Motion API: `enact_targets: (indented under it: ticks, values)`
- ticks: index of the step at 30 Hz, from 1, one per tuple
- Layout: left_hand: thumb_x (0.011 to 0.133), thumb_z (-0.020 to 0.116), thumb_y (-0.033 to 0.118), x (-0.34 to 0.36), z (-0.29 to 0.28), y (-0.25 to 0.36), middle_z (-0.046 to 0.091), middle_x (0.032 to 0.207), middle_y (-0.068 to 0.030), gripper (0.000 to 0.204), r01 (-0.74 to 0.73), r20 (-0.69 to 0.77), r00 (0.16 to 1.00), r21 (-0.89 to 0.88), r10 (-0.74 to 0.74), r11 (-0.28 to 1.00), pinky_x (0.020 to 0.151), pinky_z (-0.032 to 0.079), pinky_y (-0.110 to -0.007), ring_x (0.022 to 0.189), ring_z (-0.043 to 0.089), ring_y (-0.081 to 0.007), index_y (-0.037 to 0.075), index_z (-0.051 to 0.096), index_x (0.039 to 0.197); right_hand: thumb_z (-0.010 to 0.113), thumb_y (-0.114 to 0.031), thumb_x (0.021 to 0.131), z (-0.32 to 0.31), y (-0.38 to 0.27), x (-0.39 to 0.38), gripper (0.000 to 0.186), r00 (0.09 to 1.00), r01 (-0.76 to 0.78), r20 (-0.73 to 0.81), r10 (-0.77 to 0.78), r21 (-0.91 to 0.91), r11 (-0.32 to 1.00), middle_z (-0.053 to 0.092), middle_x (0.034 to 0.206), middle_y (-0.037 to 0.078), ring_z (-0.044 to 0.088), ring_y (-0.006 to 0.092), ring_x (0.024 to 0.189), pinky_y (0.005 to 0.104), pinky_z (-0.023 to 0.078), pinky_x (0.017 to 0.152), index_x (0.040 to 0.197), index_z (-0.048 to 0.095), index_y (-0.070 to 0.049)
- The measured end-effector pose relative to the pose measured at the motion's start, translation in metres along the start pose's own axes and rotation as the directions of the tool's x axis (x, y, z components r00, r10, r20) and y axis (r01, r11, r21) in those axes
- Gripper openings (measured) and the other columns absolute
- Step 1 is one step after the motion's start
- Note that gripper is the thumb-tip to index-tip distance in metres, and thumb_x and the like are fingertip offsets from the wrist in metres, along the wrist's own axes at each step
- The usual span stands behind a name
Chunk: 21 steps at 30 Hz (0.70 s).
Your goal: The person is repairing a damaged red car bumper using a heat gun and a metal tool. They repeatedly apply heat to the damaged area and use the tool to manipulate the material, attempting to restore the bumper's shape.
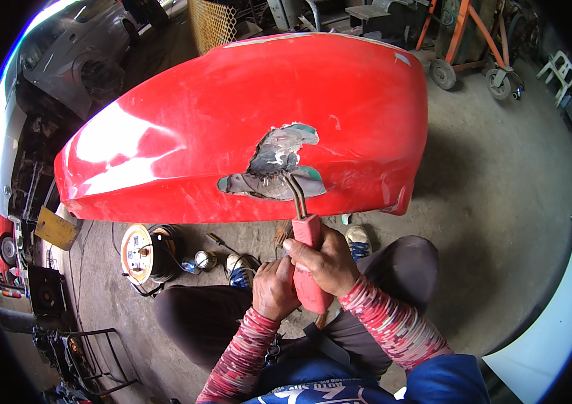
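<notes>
The red tool (307,233) stands upright over the person's lap, its two bent metal prongs (297,195) reaching up to the lower edge of a ragged, broken patch (279,151) in the large red body panel (232,101). The right hand (326,259) is clamped around the tool, thumb laid across its front; the left hand (275,288) is closed on its left side (some fingers are hidden behind it). The panel spans the space before the person's knees, grey and green layers showing around the break. Below it, to the left, a round cable reel (139,253) sits on the concrete floor (501,202) near a small can (205,260); two blue laced shoes are planted beneath the panel. Farther out are a grey car body (70,50), an orange wheeled trolley (478,40) and, at right, a white panel (549,323).
</notes>
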<state>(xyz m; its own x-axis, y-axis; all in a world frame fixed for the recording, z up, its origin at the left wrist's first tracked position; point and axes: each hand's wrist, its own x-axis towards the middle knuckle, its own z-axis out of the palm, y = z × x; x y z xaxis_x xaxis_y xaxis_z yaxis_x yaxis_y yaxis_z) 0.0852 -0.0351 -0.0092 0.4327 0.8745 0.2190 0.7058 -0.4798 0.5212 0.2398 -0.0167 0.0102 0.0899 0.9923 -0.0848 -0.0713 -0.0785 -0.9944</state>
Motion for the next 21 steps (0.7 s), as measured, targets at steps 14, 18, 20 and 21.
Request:
enact_targets:
  ticks: [14,18,20,21]
  values:
    - [0.072,0.08,0.024,0.0,-0.0015,0.0,0.063,0.079,-0.0151,0.036,0.001,0.001,1.0,0.008,-0.001,1.0,0.07,0.048,-0.045,0.075,0.065,-0.0368,0.004,0.056,0.091,0.072,-0.023,0.093,-0.0023,-0.0017,-0.0006,0.021,0.998,-0.013,0.065,0.013,-0.004,1.0,0.061,0.076,0.001,0.058,0.0092,0.068,0.0283,0.049,0.063,0.092,0.061,-0.005]
    - [0.071,0.08,0.024,0.0002,-0.0016,0.0001,0.063,0.079,-0.0149,0.036,0.008,0.014,1.0,0.021,-0.008,1.0,0.07,0.048,-0.045,0.075,0.065,-0.0365,0.004,0.056,0.091,0.071,-0.022,0.093,-0.0022,-0.0039,-0.0008,0.02,0.997,-0.018,0.075,0.016,0.033,0.999,0.061,0.077,0.001,0.058,0.009,0.068,0.0282,0.049,0.063,0.092,0.061,-0.005]
    - [0.071,0.08,0.024,0.0002,-0.0014,-0.0001,0.063,0.079,-0.0149,0.036,0.001,0.011,1.0,0.019,-0.001,1.0,0.071,0.048,-0.045,0.075,0.065,-0.0364,0.004,0.056,0.09,0.072,-0.022,0.093,-0.0027,-0.005,-0.001,0.02,0.997,-0.018,0.08,0.016,0.035,0.999,0.061,0.077,0.001,0.058,0.0089,0.068,0.0281,0.049,0.063,0.093,0.061,-0.005]
    - [0.071,0.08,0.024,0.0001,-0.0013,-0.0003,0.063,0.079,-0.0149,0.036,0.008,0.019,1.0,0.026,-0.009,1.0,0.071,0.048,-0.045,0.075,0.065,-0.0364,0.004,0.056,0.09,0.072,-0.023,0.093,-0.0031,-0.0053,-0.0012,0.02,0.996,-0.02,0.084,0.017,0.035,0.999,0.061,0.078,0.001,0.058,0.0089,0.068,0.0281,0.05,0.063,0.093,0.061,-0.005]
